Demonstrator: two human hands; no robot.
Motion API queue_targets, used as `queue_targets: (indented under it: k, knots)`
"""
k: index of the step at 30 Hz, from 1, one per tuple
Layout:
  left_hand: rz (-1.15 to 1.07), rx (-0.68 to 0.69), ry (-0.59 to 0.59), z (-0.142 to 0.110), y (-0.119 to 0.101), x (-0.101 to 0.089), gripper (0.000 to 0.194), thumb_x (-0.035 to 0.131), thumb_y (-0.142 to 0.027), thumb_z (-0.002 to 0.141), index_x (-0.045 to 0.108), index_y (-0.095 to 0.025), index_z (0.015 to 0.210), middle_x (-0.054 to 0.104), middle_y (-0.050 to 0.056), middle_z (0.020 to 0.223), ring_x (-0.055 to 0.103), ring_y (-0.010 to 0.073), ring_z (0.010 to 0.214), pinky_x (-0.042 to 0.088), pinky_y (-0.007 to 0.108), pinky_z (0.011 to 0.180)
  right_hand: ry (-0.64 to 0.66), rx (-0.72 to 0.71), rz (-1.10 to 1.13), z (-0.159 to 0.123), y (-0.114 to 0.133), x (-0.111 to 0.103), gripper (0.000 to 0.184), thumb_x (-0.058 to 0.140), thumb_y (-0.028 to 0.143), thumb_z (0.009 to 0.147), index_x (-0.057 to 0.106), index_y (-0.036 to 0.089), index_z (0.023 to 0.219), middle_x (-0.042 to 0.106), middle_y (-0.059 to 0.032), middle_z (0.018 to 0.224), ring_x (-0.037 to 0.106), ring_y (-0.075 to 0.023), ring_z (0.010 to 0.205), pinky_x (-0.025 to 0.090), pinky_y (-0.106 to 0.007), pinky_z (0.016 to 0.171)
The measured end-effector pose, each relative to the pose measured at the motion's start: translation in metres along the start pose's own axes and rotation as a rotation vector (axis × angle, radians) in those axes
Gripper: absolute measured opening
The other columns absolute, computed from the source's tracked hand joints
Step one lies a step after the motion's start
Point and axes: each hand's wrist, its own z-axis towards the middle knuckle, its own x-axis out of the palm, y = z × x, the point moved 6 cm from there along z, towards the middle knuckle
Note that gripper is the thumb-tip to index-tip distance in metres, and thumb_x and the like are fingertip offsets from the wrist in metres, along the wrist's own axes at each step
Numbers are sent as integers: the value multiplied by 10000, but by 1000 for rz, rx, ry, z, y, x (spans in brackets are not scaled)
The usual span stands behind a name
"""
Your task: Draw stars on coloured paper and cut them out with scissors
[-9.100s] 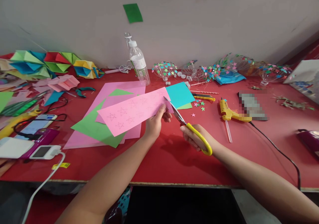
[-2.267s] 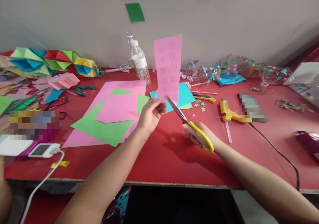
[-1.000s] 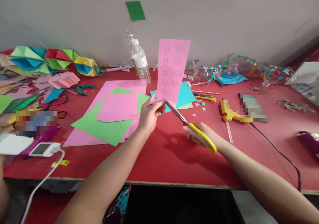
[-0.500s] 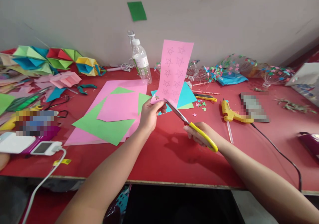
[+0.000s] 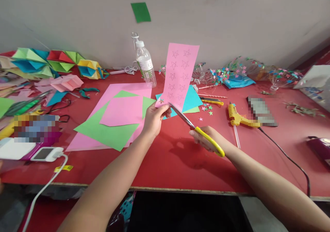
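Observation:
My left hand (image 5: 155,117) pinches the lower edge of a pink paper strip (image 5: 179,72), which stands upright with rows of pencil-drawn stars. At its lower left corner is a star-shaped hole. In my right hand (image 5: 206,139) are yellow-handled scissors (image 5: 209,140), their blades reaching up and left to the strip's bottom edge beside my left fingertips. Whether the blades are fully closed is hard to see. Behind the strip lies blue paper (image 5: 192,100) on the red table. Small cut paper stars (image 5: 207,107) are scattered to the right of it.
Pink and green sheets (image 5: 113,134) lie on the left. Two plastic bottles (image 5: 146,65) stand at the back. A yellow glue gun (image 5: 238,116) with a cord, a utility knife (image 5: 215,102) and a blurred dark device (image 5: 262,111) are on the right. Folded paper shapes (image 5: 59,60) pile up back left.
Both hands, the strip and the scissors hold almost the same pose. The whole view has shifted slightly. At the far left edge, part of another person's hand has moved mostly out of view.

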Motion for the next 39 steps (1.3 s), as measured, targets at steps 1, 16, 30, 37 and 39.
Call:
queue_targets:
  k: [1,16,30,37,39]
  knots:
    - [-3,0,0,0,0,0,154,747,-277,665,659,-153,691,619,-12,567,556,92,512,443,214,511,1,1,6,0,-1,0,550,605,690,801,480,187,618,387,71,478,336,-51,378,257,-213,396]
    - [-16,-9,-1,1,1,0,157,750,-274,645,660,-155,693,621,-14,559,547,89,496,437,212,497,-18,-6,-28,3,-2,-1,568,593,708,800,455,192,605,368,75,460,318,-46,368,237,-211,391]
    - [16,0,-12,5,0,-6,172,735,-273,666,592,-178,645,589,-27,587,542,85,521,435,202,512,13,17,23,3,0,-2,617,609,776,721,483,187,590,360,84,393,327,-45,342,236,-203,376]
    - [18,21,6,2,-2,-3,154,717,-265,662,602,-178,609,585,-23,598,526,83,530,431,207,516,81,-9,44,1,2,0,623,522,802,751,511,193,623,379,79,361,335,-58,320,280,-212,372]
    - [19,20,13,2,-3,-2,150,715,-257,660,598,-179,605,582,-26,595,523,82,528,430,206,515,105,-32,37,1,1,0,617,499,793,778,514,193,630,381,78,354,333,-59,317,299,-215,381]
